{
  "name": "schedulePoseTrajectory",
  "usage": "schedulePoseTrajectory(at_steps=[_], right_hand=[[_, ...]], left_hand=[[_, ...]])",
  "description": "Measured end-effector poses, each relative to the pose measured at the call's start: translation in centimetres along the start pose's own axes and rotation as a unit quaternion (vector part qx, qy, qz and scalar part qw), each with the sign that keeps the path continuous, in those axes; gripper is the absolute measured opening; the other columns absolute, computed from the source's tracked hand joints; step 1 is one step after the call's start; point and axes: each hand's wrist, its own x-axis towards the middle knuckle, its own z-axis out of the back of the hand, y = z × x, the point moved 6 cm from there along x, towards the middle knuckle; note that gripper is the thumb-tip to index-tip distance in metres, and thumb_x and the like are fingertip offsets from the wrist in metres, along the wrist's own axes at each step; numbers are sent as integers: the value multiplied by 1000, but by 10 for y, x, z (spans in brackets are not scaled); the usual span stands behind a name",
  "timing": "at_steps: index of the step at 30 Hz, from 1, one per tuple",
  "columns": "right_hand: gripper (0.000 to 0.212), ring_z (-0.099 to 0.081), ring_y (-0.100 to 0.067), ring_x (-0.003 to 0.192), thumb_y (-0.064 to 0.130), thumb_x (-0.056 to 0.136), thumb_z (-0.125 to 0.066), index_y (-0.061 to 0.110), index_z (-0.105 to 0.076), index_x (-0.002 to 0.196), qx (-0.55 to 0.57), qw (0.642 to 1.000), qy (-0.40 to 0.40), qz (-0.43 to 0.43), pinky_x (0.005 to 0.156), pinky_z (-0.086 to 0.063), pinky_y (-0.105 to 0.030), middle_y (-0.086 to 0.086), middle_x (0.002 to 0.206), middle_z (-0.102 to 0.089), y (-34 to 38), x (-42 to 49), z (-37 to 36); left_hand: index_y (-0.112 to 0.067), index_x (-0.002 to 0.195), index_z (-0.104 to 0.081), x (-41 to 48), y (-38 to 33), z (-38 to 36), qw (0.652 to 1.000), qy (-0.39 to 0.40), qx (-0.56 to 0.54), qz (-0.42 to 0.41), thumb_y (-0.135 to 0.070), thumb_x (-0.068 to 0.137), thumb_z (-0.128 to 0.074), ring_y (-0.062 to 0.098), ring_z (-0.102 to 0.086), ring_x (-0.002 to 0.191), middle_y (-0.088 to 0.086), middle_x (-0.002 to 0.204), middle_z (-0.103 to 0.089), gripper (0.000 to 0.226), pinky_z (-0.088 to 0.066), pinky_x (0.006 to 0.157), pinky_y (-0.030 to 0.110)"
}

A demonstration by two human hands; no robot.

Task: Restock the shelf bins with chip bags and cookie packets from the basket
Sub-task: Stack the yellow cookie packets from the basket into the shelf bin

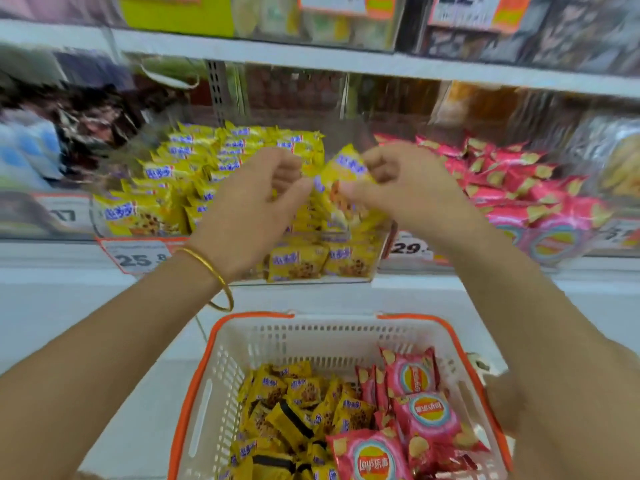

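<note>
Holding one yellow cookie packet [341, 173] over the cookie bin [99, 220] | my left hand [256, 202] and right hand [398, 188] both curled, pinching its two sides | light, crinkly, slippery, cookies probably crack easily: I'd grip the flat end seams softly | more wait in the basket [256, 315]

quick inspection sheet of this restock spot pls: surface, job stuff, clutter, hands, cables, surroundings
surface: white shelf ledge carrying clear bins
job's things: cookie bin piled with yellow packets; chip bin holds pink bags; basket below holds both kinds
clutter: price tags on the bin fronts
grippers: left hand and right hand both pinch one cookie packet above the cookie bin
cables: nothing seen
surroundings: upper shelf with blurred goods; gold bangle on the left wrist
</note>
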Motion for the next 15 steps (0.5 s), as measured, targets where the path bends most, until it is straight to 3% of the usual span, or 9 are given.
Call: schedulePoseTrajectory(at_steps=[3, 6, 9, 12, 15], right_hand=[[29, -54, -24, 96, 25, 83, -70, 8, -53, 101, -201, 978, -51, 6, 68, -30, -22, -7, 97, -55, 18, 55, 2], [23, -56, -36, 109, 1, 87, -55, 1, -53, 109, -315, 947, -54, -31, 75, -41, -34, -18, 117, -57, 11, 103, -18], [36, -52, -37, 118, -2, 85, -52, -1, -54, 121, -351, 933, -39, -72, 89, -46, -39, -20, 128, -53, -6, 141, -33], [35, -53, -37, 117, -3, 84, -52, -1, -56, 118, -371, 925, -4, -78, 88, -47, -39, -21, 125, -56, -21, 172, -45], [31, -56, -37, 113, -5, 83, -53, -1, -58, 114, -401, 915, 19, -52, 86, -48, -39, -20, 122, -58, -26, 192, -51]], left_hand=[[-11, 123, -56, 18, 9, 2, 976, 20, 207, -62, -31, 95, -50, 22, -49, 119, 5, 124, -57, 36, -32, 97, 24], [-12, 126, -55, 25, 20, -7, 944, 55, 317, -72, -44, 95, -38, 28, -44, 127, 9, 134, -52, 48, -32, 105, 42], [-20, 130, -50, 30, 27, -14, 930, 80, 356, -50, -47, 97, -28, 21, -32, 137, 2, 143, -43, 48, -20, 112, 42], [-23, 129, -50, 36, 29, -18, 929, 93, 356, -47, -54, 87, -8, 19, -34, 133, -1, 139, -47, 67, -21, 112, 40], [-26, 136, -42, 39, 37, -23, 933, 116, 339, -21, -51, 97, -17, 17, -29, 137, -4, 145, -40, 53, -19, 112, 39]])
